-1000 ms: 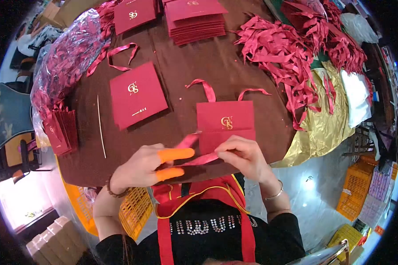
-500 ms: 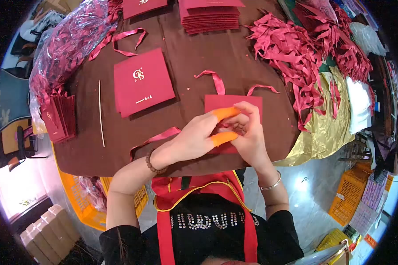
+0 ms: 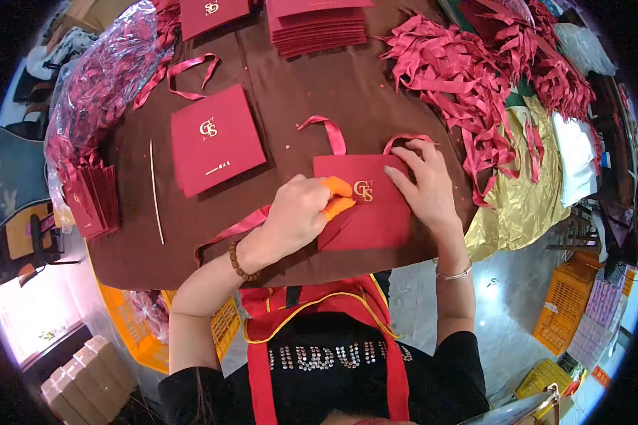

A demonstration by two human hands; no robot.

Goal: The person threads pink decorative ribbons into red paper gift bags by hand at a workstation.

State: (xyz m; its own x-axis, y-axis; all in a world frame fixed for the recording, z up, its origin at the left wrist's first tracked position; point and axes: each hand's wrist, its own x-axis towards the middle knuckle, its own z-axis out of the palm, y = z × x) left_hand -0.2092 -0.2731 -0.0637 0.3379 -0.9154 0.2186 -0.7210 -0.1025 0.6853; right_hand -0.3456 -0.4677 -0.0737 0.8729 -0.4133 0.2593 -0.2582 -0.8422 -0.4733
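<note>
A dark red card bag point(image 3: 372, 230) with a gold emblem lies flat at the table's front, a ribbon handle point(image 3: 333, 136) sticking out at its top. My left hand point(image 3: 298, 216), with orange finger covers on thumb and forefinger, is curled in a pinch over the bag's left side. What it holds, if anything, cannot be made out; a thin dark line shows just below its fingertips. My right hand point(image 3: 425, 184) rests with fingers stretched out on the bag's upper right corner, beside a second ribbon loop point(image 3: 410, 137).
Another red bag point(image 3: 220, 142) lies to the left, near a thin pale stick point(image 3: 156, 191). A stack of red bags point(image 3: 317, 32) stands at the back. Red ribbons point(image 3: 446, 78) are heaped at the right, above gold sheeting point(image 3: 517, 205). A plastic-wrapped bundle point(image 3: 113, 85) lies far left.
My hands were close together above the bag and have moved apart. The right went to the upper right corner, the left lower left. The gold emblem now shows. The view shifted slightly.
</note>
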